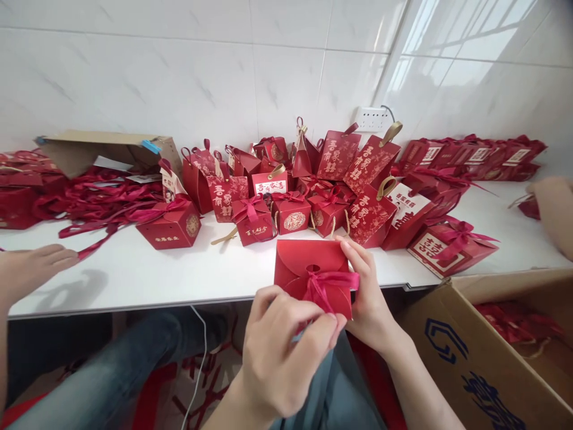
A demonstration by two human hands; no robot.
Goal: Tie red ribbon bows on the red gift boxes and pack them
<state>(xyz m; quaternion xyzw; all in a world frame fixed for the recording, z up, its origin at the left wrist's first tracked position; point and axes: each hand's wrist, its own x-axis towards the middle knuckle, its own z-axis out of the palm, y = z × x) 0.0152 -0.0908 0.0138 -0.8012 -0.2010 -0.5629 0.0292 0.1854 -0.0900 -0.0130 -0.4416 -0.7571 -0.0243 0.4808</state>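
Observation:
A red gift box [290, 260] is held up in front of me, just past the table's front edge. Its rounded flaps meet at a small hole, and a pink ribbon [333, 280] is looped there. My right hand [367, 298] grips the box by its right side, thumb along the top corner. My left hand [290, 340] is closed in a pinch on the ribbon's lower end at the front of the box. Its fingertips are partly hidden.
Several finished-looking red boxes [293, 215] stand along the white table [188, 275]. Loose ribbons [111, 197] lie left by a cardboard box [111, 143]. A large carton [447, 334] stands right. Other people's hands [36, 269] appear at both sides. A socket strip [371, 119] is by the wall.

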